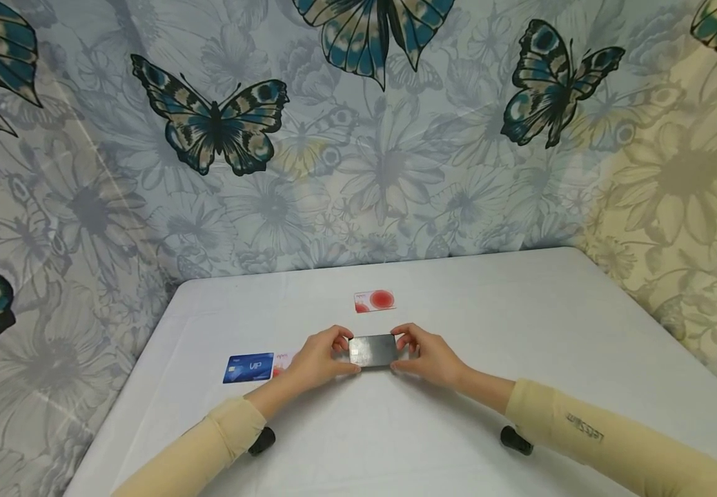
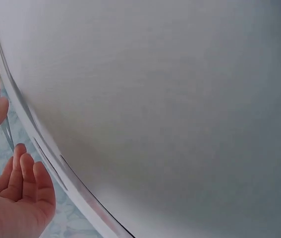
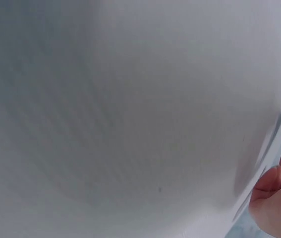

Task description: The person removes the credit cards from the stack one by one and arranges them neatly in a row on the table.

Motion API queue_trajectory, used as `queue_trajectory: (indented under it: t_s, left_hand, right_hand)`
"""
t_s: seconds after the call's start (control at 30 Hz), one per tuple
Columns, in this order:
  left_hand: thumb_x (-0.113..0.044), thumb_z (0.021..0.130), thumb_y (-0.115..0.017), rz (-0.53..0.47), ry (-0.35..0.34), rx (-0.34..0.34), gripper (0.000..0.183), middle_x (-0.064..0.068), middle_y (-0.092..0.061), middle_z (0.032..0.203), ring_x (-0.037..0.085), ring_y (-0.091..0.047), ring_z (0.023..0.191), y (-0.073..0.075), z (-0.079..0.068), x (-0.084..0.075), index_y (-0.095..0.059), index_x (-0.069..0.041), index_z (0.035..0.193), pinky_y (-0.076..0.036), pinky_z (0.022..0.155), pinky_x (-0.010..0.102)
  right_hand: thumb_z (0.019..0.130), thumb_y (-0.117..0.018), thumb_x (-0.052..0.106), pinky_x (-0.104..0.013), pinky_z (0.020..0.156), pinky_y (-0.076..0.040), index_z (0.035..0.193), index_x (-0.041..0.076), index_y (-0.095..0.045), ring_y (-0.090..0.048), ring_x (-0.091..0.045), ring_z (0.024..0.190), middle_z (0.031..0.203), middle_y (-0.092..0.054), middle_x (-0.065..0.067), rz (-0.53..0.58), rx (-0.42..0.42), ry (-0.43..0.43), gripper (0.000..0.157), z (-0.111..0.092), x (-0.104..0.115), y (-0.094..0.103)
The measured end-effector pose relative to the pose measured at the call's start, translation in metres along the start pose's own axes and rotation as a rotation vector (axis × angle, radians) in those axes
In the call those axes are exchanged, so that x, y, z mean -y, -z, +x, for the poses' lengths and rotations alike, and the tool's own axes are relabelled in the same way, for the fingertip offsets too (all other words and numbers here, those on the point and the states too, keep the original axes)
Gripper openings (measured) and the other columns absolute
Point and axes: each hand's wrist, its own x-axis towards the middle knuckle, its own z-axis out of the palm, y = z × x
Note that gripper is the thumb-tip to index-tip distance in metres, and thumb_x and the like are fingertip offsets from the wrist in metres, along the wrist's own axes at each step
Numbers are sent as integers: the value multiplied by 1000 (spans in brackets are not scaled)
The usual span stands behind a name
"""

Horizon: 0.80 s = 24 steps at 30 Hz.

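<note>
A dark grey, shiny rectangular card (image 1: 373,351) is held flat-side to the head view, a little above the white table. My left hand (image 1: 323,355) pinches its left end between thumb and fingertips. At the opposite end, the thumb and fingers of my right hand (image 1: 429,355) pinch it the same way. Seen nearly edge-on in the left wrist view, the card (image 2: 7,130) is a thin strip by the left hand (image 2: 19,198). Only part of the right hand (image 3: 276,198) shows at the right wrist view's edge.
Beyond the hands lies a red and white card (image 1: 375,301). Left of my left hand, a blue VIP card (image 1: 248,368) lies beside a pink card (image 1: 282,362), which the hand partly covers. The white table (image 1: 488,297) meets a butterfly-patterned backdrop (image 1: 389,166).
</note>
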Motion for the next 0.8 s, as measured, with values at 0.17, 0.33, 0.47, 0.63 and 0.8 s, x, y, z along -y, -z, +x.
queue_trajectory:
  t_s: [0.17, 0.33, 0.47, 0.63, 0.8]
  left_hand:
    - [-28, 73, -86, 47, 29, 16, 52, -8, -59, 90, 16, -55, 90, 3, -10, -2, -62, -8, 115, -45, 79, 33]
    - [-29, 72, -87, 74, 25, 15, 52, -4, -58, 92, 18, -49, 90, 4, -18, 1, -63, -7, 113, -42, 76, 33]
    - [-29, 71, -88, 95, 28, 11, 53, 0, -58, 96, 18, -45, 93, 7, -22, 4, -63, -8, 113, -42, 78, 34]
    - [-29, 71, -88, 114, 28, 3, 53, 0, -57, 100, 19, -43, 97, 12, -23, 8, -64, -9, 113, -41, 80, 35]
    - [-30, 72, -87, 119, 32, 14, 53, 1, -57, 105, 20, -41, 99, 19, -21, 15, -64, -9, 114, -38, 79, 36]
  right_hand:
    - [79, -82, 13, -21, 61, -40, 122, 1, -58, -51, -22, 78, 92, -61, -3, 4, 31, 1, 51, -4, 1, -5]
    - [79, -82, 14, -22, 62, -40, 121, 1, -58, -51, -20, 75, 90, -62, -1, -9, 52, 35, 51, -5, 2, -11]
    - [79, -82, 15, -22, 65, -40, 121, 1, -58, -50, -19, 75, 89, -62, 0, -19, 70, 52, 50, -2, 4, -15]
    - [79, -82, 15, -24, 68, -41, 121, 1, -58, -50, -19, 77, 88, -62, 0, -45, 79, 65, 50, 5, 7, -18]
    - [78, -82, 16, -25, 70, -40, 120, 1, -59, -50, -19, 78, 88, -63, 0, -76, 82, 65, 50, 12, 12, -21]
